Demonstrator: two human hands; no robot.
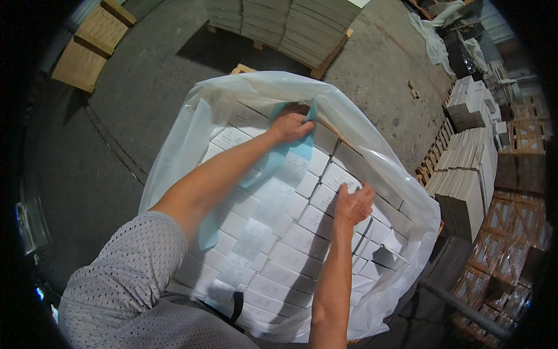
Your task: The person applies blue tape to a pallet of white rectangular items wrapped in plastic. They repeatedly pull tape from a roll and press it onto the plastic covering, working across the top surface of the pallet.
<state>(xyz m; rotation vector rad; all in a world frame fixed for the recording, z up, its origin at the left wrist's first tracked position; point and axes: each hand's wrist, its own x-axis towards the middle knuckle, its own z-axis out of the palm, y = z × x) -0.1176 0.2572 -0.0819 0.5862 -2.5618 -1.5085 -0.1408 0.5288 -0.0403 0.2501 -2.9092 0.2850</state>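
White cartons [302, 239] with small printed panels stand in close rows inside a big clear plastic liner [401, 168]. A long light blue strip bearing printed white labels [247, 241] lies across them, from the far side down toward my waist. At the far edge of the load, my left hand [290, 125] is closed on the blue strip's far end; its fingertips are partly hidden. To the right, my right hand [353, 205] rests on the carton tops, thumb and fingers apart, nothing visibly held. One carton at the right has a raised flap [390, 256].
A wrapped stack of boxes [285, 29] on a pallet stands just beyond the liner. Wooden boards [90, 46] lie far left. Along the right are grey-white stacks [465, 168] on pallets and film-wrapped wooden crates [500, 238]. Small wood scraps [413, 89] lie on the concrete floor.
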